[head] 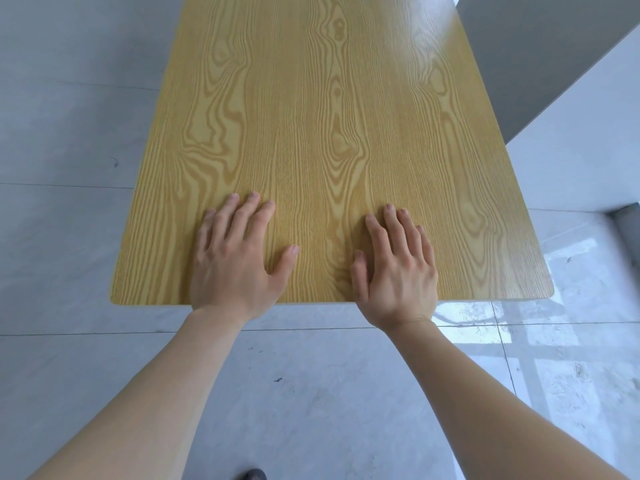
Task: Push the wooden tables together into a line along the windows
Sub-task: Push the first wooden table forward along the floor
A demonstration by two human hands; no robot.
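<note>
Both hands (313, 268) flat on wooden table (329, 116)

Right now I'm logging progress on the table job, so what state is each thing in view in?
Wooden table: upright, top bare except for the hands, glare on its far right part.
Left hand: open, palm flat on the tabletop near its near edge.
Right hand: open, palm flat on the tabletop near the same edge.
Floor: glossy grey tiles, window light reflected at right.
</note>
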